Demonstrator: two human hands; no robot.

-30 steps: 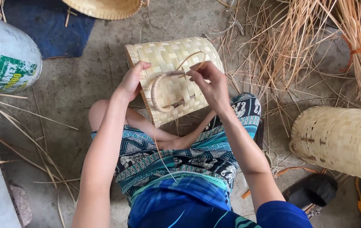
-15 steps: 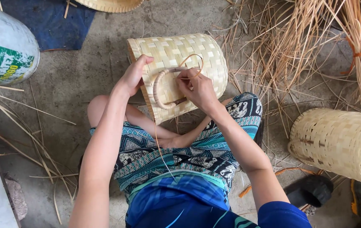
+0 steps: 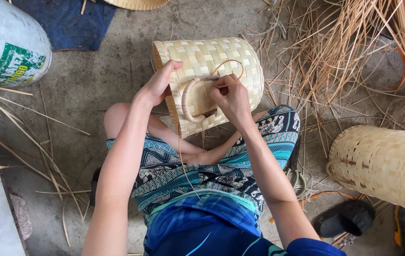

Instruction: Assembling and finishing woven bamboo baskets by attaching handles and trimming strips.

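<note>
A single package shows, a large white sack (image 3: pixel 3 45) at the upper left corner of the head view, cut off by the left and top edges. It is plump and rounded, lying on its side on the grey concrete floor (image 3: pixel 93 80), with a smooth, slightly shiny skin. A printed label (image 3: pixel 10 64) runs across its lower flank: a green band with yellow and white lettering, tilted to follow the sack's curve. Its right side lies near a dark blue mat (image 3: pixel 69 21), and loose straw stalks (image 3: pixel 17 118) lie on the floor just below it. No signs or screens show anywhere.
</note>
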